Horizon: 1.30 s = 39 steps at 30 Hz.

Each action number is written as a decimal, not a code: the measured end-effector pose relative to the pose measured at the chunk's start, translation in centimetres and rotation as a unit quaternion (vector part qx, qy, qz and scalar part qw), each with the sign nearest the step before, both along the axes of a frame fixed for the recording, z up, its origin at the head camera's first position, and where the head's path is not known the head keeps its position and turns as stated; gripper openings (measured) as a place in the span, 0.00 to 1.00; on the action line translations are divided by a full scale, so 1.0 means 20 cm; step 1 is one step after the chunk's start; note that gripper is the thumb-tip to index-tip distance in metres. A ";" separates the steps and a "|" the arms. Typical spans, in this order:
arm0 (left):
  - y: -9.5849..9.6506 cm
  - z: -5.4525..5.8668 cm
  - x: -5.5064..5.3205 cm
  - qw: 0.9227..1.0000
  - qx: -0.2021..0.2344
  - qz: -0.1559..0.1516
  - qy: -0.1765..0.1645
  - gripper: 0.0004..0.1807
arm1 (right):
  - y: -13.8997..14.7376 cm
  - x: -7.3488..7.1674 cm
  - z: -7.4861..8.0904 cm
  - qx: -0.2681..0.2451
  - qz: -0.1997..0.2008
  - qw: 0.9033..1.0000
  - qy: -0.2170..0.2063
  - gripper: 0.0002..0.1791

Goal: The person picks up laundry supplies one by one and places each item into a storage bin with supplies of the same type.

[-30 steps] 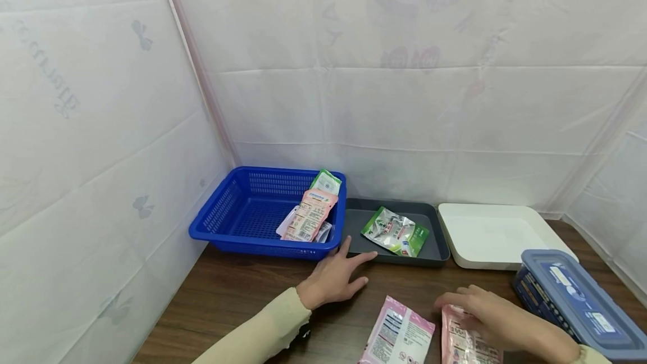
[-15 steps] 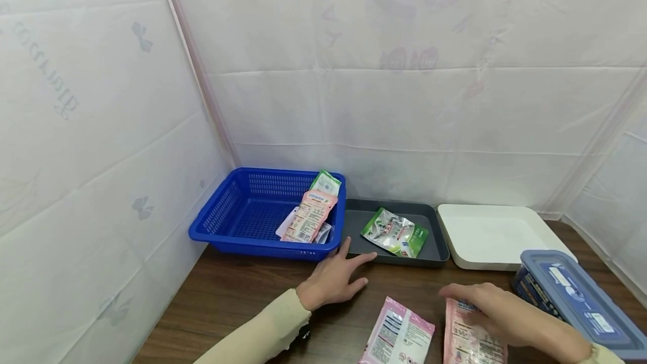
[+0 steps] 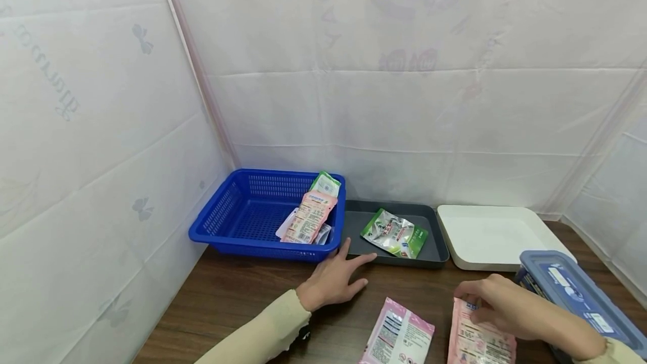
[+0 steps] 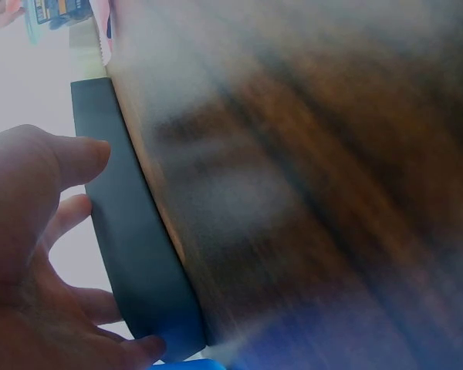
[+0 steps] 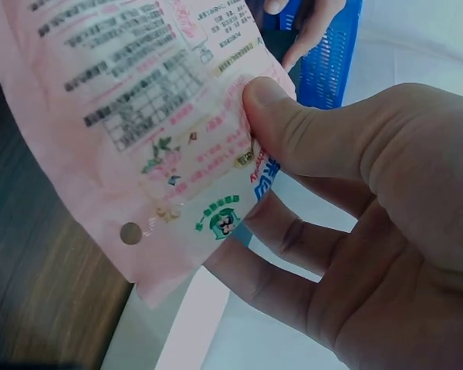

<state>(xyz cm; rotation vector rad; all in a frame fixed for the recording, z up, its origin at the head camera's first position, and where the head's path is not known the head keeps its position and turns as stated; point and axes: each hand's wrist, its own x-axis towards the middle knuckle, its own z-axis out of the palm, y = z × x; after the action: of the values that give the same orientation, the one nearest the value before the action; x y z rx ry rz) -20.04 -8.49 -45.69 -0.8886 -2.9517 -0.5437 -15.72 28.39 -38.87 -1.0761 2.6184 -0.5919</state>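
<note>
At the near right of the wooden table (image 3: 202, 302), the right hand (image 3: 515, 308) pinches a salmon-pink packet (image 3: 475, 344) by its far end: the thumb (image 5: 316, 127) lies against the printed face, close to the edge, while the bent fingers (image 5: 274, 293) sit behind it, partly showing past the rim. Most of the packet stretches away from the fingertips toward the person; whether its near end touches the wood I cannot tell. One corner, with a punched round hole, lies beyond the grip. Just beside it, left of the right hand, a mauve-edged packet (image 3: 399, 335) rests on the table. The left hand (image 3: 331, 280) has its fingers spread, the tips touching the near wall of a dark gray tray (image 3: 354, 218), next to a corner of the blue basket (image 3: 268, 249). Inside the tray, well apart from the right hand's fingers, lies a green-and-silver pouch (image 3: 394, 233).
</note>
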 end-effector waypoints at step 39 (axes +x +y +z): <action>0.00 0.02 0.01 1.000 -0.004 0.005 -0.008 0.29 | -0.02 -0.03 0.16 -0.041 0.091 0.995 0.023 0.10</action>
<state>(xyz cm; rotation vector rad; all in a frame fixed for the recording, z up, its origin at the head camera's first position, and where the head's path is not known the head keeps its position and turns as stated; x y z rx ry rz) -19.83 -8.41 -45.28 -0.8727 -2.9736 -0.5410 -16.30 27.90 -35.60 -1.3509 2.5165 -0.6438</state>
